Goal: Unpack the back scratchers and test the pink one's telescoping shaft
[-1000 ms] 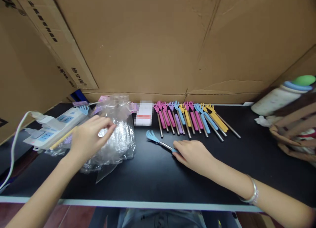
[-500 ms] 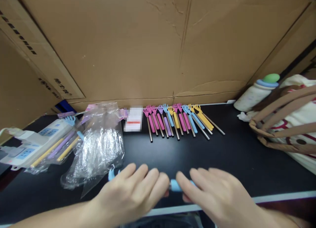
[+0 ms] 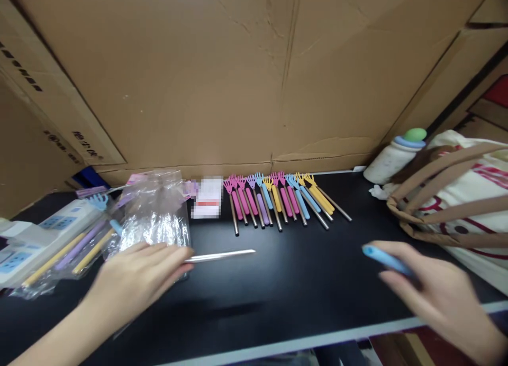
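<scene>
My left hand [image 3: 145, 271] is closed round a back scratcher, whose bare silver rod [image 3: 222, 256] sticks out to the right. The claw end is hidden by the hand. Well apart on the right, my right hand [image 3: 432, 289] grips a light blue handle sleeve [image 3: 384, 259] between thumb and fingers. The sleeve's open end points left, off the rod. Behind the hands, several back scratchers [image 3: 278, 199] lie in a row, with pink, purple, blue and yellow claws, metal rods and handles of matching colours.
Clear plastic bags [image 3: 156, 212] lie left of centre beside a white printed card [image 3: 208, 197]. A white power strip [image 3: 47, 228] and bagged coloured handles [image 3: 79, 249] are at far left. A bottle [image 3: 391, 159] and a cloth bag [image 3: 464, 197] stand right. Cardboard [image 3: 238, 80] walls the back.
The hands were close together on the blue back scratcher. They have moved apart: the handle sleeve came off with my right hand, baring the rod in my left.
</scene>
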{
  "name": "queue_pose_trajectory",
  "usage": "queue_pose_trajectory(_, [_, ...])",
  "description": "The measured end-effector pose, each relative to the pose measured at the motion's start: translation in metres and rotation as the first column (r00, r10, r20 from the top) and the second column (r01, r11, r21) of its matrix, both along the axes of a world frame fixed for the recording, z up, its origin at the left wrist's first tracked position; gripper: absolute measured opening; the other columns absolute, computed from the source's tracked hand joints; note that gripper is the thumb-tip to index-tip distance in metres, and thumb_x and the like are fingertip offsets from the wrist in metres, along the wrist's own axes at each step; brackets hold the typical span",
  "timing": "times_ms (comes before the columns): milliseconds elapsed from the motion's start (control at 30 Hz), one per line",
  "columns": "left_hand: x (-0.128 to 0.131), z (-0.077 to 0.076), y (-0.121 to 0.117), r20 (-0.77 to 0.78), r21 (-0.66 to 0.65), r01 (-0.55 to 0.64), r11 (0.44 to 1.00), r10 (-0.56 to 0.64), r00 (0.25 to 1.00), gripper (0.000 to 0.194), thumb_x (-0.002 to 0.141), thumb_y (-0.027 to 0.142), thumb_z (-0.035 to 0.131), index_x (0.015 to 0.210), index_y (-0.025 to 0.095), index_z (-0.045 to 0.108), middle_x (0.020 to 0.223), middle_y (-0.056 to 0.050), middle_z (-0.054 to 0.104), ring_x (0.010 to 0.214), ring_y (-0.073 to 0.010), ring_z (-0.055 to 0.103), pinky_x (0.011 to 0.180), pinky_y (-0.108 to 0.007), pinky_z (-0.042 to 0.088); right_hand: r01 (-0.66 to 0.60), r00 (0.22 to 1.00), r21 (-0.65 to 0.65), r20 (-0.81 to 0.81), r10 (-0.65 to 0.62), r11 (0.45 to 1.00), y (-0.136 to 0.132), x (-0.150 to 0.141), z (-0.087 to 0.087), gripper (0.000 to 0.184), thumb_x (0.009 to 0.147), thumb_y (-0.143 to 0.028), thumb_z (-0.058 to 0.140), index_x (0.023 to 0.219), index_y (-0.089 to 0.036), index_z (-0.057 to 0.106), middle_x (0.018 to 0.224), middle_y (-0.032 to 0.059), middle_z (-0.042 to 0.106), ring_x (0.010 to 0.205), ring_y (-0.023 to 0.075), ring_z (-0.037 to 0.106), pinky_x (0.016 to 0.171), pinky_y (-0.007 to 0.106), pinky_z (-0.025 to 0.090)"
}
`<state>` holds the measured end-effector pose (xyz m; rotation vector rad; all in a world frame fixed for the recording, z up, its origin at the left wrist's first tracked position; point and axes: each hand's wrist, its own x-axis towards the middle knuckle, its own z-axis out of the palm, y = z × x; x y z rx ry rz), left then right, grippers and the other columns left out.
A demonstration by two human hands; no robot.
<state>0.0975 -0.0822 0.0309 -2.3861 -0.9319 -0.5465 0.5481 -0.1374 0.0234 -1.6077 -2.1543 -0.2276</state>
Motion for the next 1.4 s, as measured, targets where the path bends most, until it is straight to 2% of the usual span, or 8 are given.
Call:
queue_pose_trajectory(100, [0.058, 0.003, 0.007, -0.045, -0.001, 0.220, 0.975, -0.220, 0.974, 0.022, 0.092, 0.030, 0.043, 0.077, 0.021, 0.057, 0.055, 0.005, 0.054, 0.052, -0.0112, 0.050, 0.053, -0.027, 0.030, -0.362, 0.932, -0.159, -0.082, 0.353, 0.918, 0.012, -0.077, 0.009, 0.037, 0.085, -0.047, 0.051, 0.118, -0.032, 0.050, 0.099, 0.0042, 0.070, 0.077, 0.0198, 0.067, 0.065, 0.029, 0.049])
queue_pose_trajectory(267, [0.101, 0.012, 0.016, -0.053, 0.069, 0.367, 0.928, -0.364, 0.930, 0.014, 0.090, 0.032, 0.050, 0.091, 0.021, 0.059, 0.061, 0.004, 0.057, 0.062, -0.0119, 0.050, 0.059, -0.026, 0.035, -0.487, 0.872, -0.376, -0.251, 0.419, 0.788, 0.027, -0.118, 0.008, 0.032, 0.090, -0.031, 0.046, 0.122, -0.033, 0.049, 0.091, -0.0031, 0.070, 0.070, 0.0123, 0.066, 0.063, 0.021, 0.045])
queue_pose_trajectory(367, [0.084, 0.022, 0.021, -0.059, 0.079, 0.279, 0.957, -0.275, 0.960, 0.025, 0.090, 0.029, 0.051, 0.114, 0.025, 0.056, 0.096, 0.002, 0.069, 0.096, -0.0155, 0.055, 0.088, -0.030, 0.038, -0.400, 0.911, -0.381, -0.262, 0.318, 0.834, 0.040, -0.084, 0.002, 0.031, 0.091, -0.033, 0.042, 0.121, -0.032, 0.049, 0.092, -0.0023, 0.069, 0.067, 0.0111, 0.064, 0.062, 0.020, 0.044])
queue_pose_trajectory(500, [0.038, 0.026, 0.034, -0.046, 0.125, 0.128, 0.984, -0.124, 0.991, 0.031, 0.088, 0.020, 0.050, 0.117, 0.027, 0.056, 0.112, 0.001, 0.066, 0.110, -0.0196, 0.053, 0.097, -0.036, 0.036, 0.069, 0.993, -0.194, -0.080, -0.086, 0.979, 0.072, -0.019, -0.005, 0.037, 0.090, -0.041, 0.039, 0.120, -0.024, 0.052, 0.073, 0.0028, 0.066, 0.049, 0.0147, 0.056, 0.053, 0.024, 0.038])
queue_pose_trajectory(667, [-0.020, 0.004, 0.053, -0.127, -0.012, -0.114, 0.993, 0.112, 0.986, 0.030, 0.089, 0.024, 0.043, 0.116, 0.028, 0.057, 0.101, -0.002, 0.067, 0.098, -0.0219, 0.058, 0.082, -0.036, 0.043, 0.423, 0.893, -0.118, 0.224, -0.391, 0.898, 0.117, 0.041, -0.015, 0.042, 0.092, -0.039, 0.033, 0.122, -0.015, 0.050, 0.080, 0.0157, 0.066, 0.063, 0.0219, 0.062, 0.054, 0.028, 0.033])
queue_pose_trajectory(833, [-0.057, -0.004, 0.052, -0.089, -0.127, -0.306, 0.944, 0.296, 0.951, 0.026, 0.090, 0.028, 0.041, 0.110, 0.025, 0.057, 0.099, -0.002, 0.066, 0.095, -0.0220, 0.055, 0.082, -0.035, 0.043, 0.314, 0.933, -0.246, 0.256, -0.251, 0.917, 0.138, 0.055, -0.035, 0.043, 0.094, -0.036, 0.024, 0.124, -0.013, 0.046, 0.090, 0.0188, 0.067, 0.074, 0.0231, 0.064, 0.058, 0.028, 0.036])
queue_pose_trajectory(1067, [-0.079, 0.002, 0.043, -0.024, -0.113, -0.345, 0.932, 0.345, 0.938, 0.023, 0.090, 0.032, 0.042, 0.105, 0.025, 0.058, 0.099, 0.000, 0.065, 0.093, -0.0206, 0.052, 0.084, -0.034, 0.042, 0.326, 0.935, -0.276, 0.238, -0.265, 0.904, 0.153, 0.039, -0.054, 0.039, 0.092, -0.034, 0.028, 0.123, -0.015, 0.042, 0.102, 0.0152, 0.065, 0.086, 0.0257, 0.065, 0.065, 0.030, 0.042])
queue_pose_trajectory(1400, [-0.100, -0.007, 0.040, -0.033, -0.175, -0.387, 0.905, 0.388, 0.921, 0.026, 0.090, 0.034, 0.040, 0.100, 0.026, 0.061, 0.097, 0.000, 0.066, 0.094, -0.0202, 0.052, 0.081, -0.031, 0.041, 0.329, 0.936, -0.279, 0.223, -0.272, 0.902, 0.151, 0.003, -0.053, 0.037, 0.090, -0.031, 0.028, 0.119, -0.015, 0.045, 0.099, 0.0132, 0.066, 0.087, 0.0253, 0.065, 0.065, 0.031, 0.043])
